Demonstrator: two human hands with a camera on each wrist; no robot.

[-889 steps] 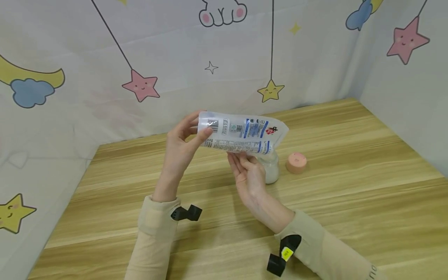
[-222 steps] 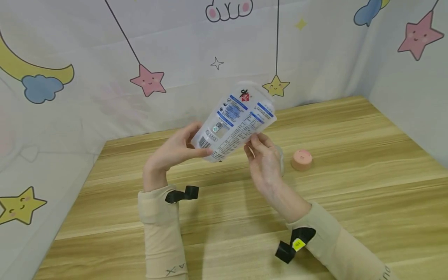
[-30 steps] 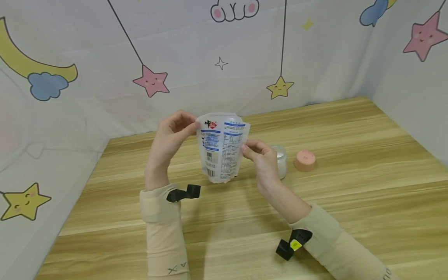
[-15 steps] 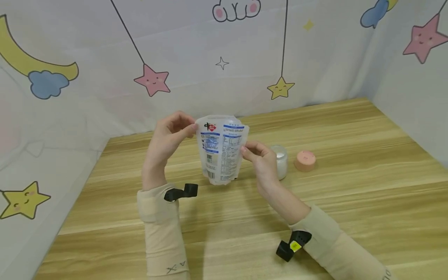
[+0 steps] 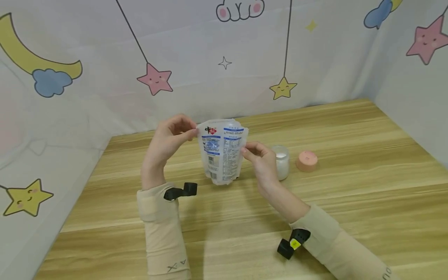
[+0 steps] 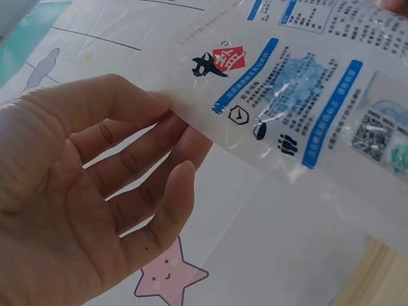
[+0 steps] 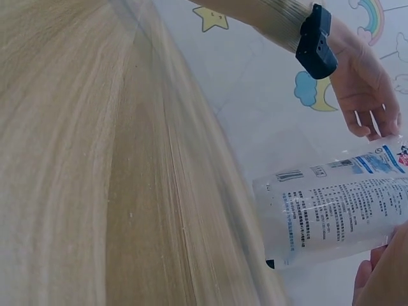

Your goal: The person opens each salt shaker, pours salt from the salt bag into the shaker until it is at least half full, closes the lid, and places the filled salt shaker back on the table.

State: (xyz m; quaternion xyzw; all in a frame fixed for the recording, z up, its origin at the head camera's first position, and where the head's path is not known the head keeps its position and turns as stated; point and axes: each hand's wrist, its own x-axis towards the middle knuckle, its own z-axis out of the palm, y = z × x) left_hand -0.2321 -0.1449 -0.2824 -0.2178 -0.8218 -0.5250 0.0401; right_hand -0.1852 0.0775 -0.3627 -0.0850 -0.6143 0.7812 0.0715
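A white plastic salt bag (image 5: 224, 155) with blue and black print stands upright between both hands, its back label facing me. My left hand (image 5: 168, 142) pinches its upper left corner between thumb and fingers. Lower on the opposite edge, my right hand (image 5: 265, 163) pinches the bag's side. The left wrist view shows the left thumb against the bag's corner, with the other fingers (image 6: 182, 191) loosely bent. Whether the bag's bottom touches the table cannot be told. An uncapped glass jar (image 5: 282, 165) holding white stuff stands just behind the right hand, partly hidden by it.
A pink round lid (image 5: 307, 161) lies right of the jar on the wood-grain table (image 5: 367, 186). White cloth walls (image 5: 196, 50) printed with stars and clouds rise behind and at the sides. A black wrist camera (image 5: 180, 191) sits on each cuff.
Long before, the bag lay tipped over the jar, then slanted upward in both hands. Now it is upright, left of the jar. Over the last second it has sunk slightly; both grips stay the same.
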